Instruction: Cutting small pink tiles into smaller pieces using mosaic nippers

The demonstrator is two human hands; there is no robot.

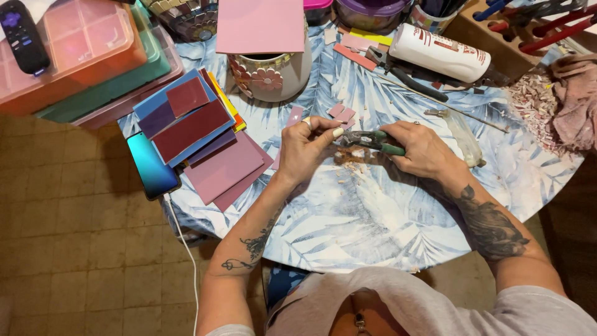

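Note:
My right hand [421,148] grips green-handled tile nippers [372,139] over the middle of a round table with a blue leaf-print cloth [348,218]. My left hand [308,146] pinches something small at the nippers' jaws; the piece itself is too small to make out. Small chips and crumbs [351,165] lie on the cloth just under the tool. A few small pink tile pieces [342,113] rest just beyond my hands. A mosaic-covered pot [273,74] with pink flower shapes stands behind them.
A stack of pink, maroon, blue and yellow sheets [199,134] and a phone [152,165] on a white cable lie left. Plastic boxes [87,50] with a remote sit far left. A white glue bottle [441,53], pliers [407,78], a clear bottle [465,137] and a rag [575,99] are at right.

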